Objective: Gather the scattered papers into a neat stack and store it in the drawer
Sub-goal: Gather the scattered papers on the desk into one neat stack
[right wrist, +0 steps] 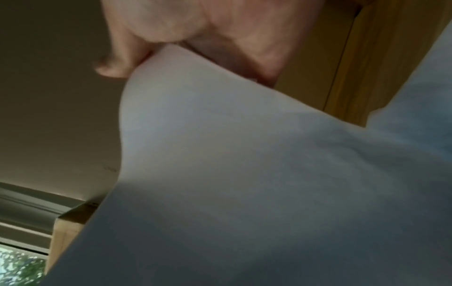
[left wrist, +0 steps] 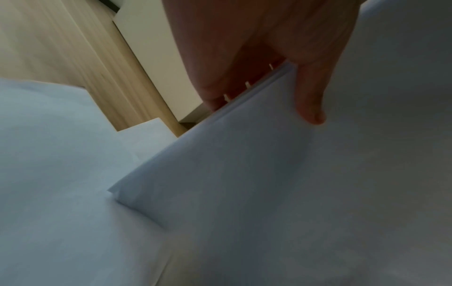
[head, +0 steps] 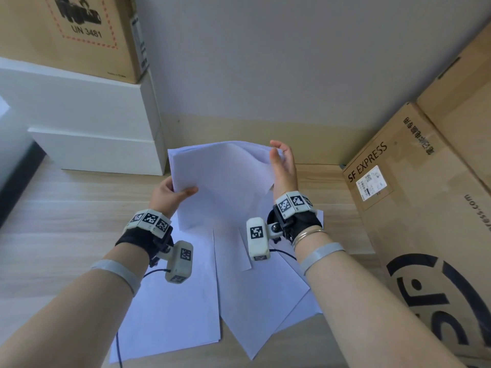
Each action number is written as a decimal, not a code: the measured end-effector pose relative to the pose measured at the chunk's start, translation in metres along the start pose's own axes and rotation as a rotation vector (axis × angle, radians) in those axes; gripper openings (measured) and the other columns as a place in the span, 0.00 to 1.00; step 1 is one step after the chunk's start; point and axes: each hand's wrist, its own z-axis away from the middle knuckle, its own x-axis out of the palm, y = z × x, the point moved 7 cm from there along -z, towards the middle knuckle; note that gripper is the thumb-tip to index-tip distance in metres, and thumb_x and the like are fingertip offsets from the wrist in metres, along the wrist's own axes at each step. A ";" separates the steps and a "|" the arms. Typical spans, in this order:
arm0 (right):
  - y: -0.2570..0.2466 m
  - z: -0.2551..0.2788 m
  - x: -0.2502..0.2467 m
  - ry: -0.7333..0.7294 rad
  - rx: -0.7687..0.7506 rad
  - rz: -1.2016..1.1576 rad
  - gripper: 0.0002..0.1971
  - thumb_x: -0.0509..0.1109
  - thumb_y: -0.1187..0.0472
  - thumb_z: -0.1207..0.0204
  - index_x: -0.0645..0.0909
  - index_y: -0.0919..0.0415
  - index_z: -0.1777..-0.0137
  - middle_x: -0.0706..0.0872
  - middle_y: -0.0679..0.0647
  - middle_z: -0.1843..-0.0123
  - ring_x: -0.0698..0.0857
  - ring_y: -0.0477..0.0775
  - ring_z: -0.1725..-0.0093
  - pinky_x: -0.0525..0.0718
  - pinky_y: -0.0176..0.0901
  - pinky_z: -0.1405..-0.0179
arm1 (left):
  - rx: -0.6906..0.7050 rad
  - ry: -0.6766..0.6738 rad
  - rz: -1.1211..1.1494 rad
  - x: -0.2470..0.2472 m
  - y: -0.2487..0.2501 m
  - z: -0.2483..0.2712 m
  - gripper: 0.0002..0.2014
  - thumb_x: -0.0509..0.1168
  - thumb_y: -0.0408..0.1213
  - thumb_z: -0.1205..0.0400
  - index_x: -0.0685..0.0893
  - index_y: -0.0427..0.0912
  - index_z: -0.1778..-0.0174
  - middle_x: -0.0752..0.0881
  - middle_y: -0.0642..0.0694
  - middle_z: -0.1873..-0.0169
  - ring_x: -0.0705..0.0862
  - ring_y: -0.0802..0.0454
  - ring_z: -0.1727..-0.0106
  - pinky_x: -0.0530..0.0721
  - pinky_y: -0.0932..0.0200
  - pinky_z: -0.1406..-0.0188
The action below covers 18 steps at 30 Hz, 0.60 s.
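Note:
I hold a thin stack of white papers [head: 223, 181] tilted up above the wooden surface [head: 66, 208]. My left hand [head: 172, 192] grips its left edge, thumb on top and fingers underneath; the left wrist view shows the sheet edges [left wrist: 244, 154] squeezed between thumb [left wrist: 310, 108] and fingers. My right hand [head: 283, 166] pinches the curled upper right corner, and in the right wrist view the bent sheet [right wrist: 244, 154] runs between thumb [right wrist: 110, 69] and palm. Several loose sheets [head: 170, 301] lie overlapped on the surface below my wrists, some fanned to the right [head: 265, 301].
A white stepped unit [head: 106, 152] stands at the back left with a cardboard box [head: 79, 35] on top. Large SF Express cartons [head: 425, 208] line the right side. A grey wall [head: 265, 62] closes the back.

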 end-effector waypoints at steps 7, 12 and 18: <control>0.044 0.016 -0.001 -0.072 0.231 -0.139 0.33 0.66 0.33 0.31 0.74 0.56 0.34 0.87 0.56 0.39 0.85 0.53 0.39 0.83 0.48 0.38 | -0.146 0.011 -0.012 -0.006 -0.037 -0.008 0.20 0.75 0.51 0.39 0.85 0.46 0.55 0.88 0.37 0.48 0.85 0.37 0.40 0.78 0.39 0.31; 0.062 0.009 -0.005 -0.094 0.296 -0.117 0.31 0.51 0.43 0.18 0.67 0.64 0.23 0.78 0.59 0.27 0.86 0.47 0.43 0.80 0.38 0.41 | -0.139 0.122 -0.008 -0.004 -0.035 -0.012 0.09 0.68 0.36 0.22 0.80 0.41 0.47 0.85 0.41 0.55 0.82 0.41 0.46 0.79 0.43 0.33; 0.064 0.004 -0.002 -0.181 0.208 0.107 0.28 0.77 0.66 0.32 0.72 0.58 0.34 0.81 0.56 0.40 0.83 0.48 0.44 0.81 0.38 0.42 | -0.159 0.210 -0.059 -0.004 -0.035 -0.012 0.19 0.66 0.43 0.21 0.83 0.33 0.40 0.82 0.40 0.52 0.80 0.42 0.48 0.78 0.45 0.41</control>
